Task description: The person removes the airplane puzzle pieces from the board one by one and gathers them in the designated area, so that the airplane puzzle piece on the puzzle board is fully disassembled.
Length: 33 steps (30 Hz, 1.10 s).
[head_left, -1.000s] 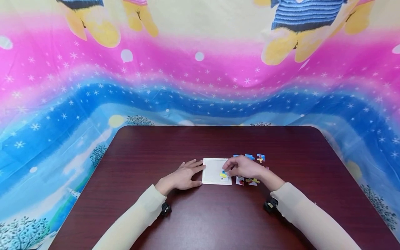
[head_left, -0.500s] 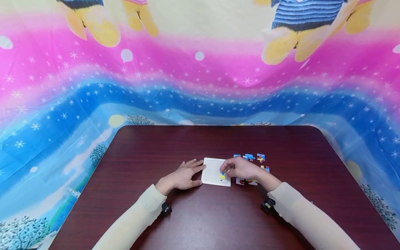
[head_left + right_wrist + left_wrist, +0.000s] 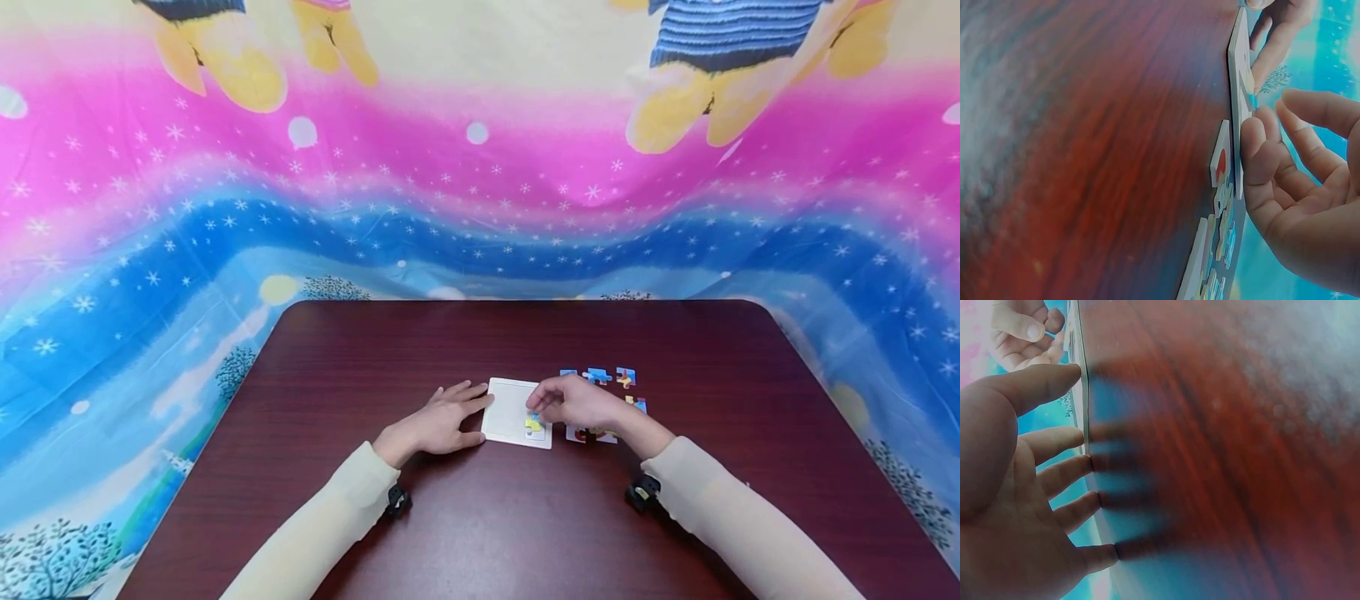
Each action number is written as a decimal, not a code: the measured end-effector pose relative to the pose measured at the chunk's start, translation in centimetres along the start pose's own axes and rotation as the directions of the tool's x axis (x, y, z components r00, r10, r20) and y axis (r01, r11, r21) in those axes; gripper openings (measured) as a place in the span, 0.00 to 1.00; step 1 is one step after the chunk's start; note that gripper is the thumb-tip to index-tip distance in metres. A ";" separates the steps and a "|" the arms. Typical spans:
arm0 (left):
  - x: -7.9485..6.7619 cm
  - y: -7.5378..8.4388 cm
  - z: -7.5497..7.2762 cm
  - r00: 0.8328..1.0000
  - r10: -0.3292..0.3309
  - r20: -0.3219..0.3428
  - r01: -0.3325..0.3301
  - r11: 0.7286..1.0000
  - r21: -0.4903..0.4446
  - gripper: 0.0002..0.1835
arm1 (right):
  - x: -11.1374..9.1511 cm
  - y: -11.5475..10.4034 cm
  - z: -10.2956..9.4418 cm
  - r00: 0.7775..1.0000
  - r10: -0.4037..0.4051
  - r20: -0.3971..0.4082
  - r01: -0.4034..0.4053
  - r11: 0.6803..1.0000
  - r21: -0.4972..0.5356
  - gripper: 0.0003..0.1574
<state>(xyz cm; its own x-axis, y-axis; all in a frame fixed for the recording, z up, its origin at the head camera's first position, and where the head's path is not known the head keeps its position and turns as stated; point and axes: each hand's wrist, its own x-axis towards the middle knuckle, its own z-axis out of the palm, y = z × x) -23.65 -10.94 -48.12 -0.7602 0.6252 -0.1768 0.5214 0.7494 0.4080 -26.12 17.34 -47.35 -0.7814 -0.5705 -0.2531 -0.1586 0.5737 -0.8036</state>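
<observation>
A white puzzle tray lies flat on the table. My left hand rests at its left edge with fingers spread, and the left wrist view shows those fingertips against the tray's side. Over the tray's right part, the curled fingers of my right hand pinch the upper end of a yellow, blue and white puzzle piece at the near right corner. In the right wrist view my right hand hides part of the tray, and the exact fingertip contact is hard to see.
Several loose puzzle pieces lie right of the tray, some partly under my right hand and wrist. More pieces show beside the tray in the right wrist view. A dark red table spreads around, with a printed cloth behind.
My right hand has shifted slightly left and brought the puzzle piece down into the tray's near right corner. The tray has turned a little. The left hand has stayed in place.
</observation>
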 end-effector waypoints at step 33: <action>0.2 -0.1 0.1 0.999 -0.034 -0.028 0.033 0.999 -0.027 0.32 | 0.6 -0.2 0.6 1.000 0.017 0.025 -0.019 0.998 0.068 0.18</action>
<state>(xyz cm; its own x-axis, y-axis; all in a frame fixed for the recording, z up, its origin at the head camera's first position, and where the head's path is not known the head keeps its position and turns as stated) -23.83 -10.82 -48.30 -0.7883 0.5927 -0.1651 0.4849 0.7636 0.4263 -26.21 16.52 -47.72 -0.7685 -0.5750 -0.2805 -0.1024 0.5433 -0.8333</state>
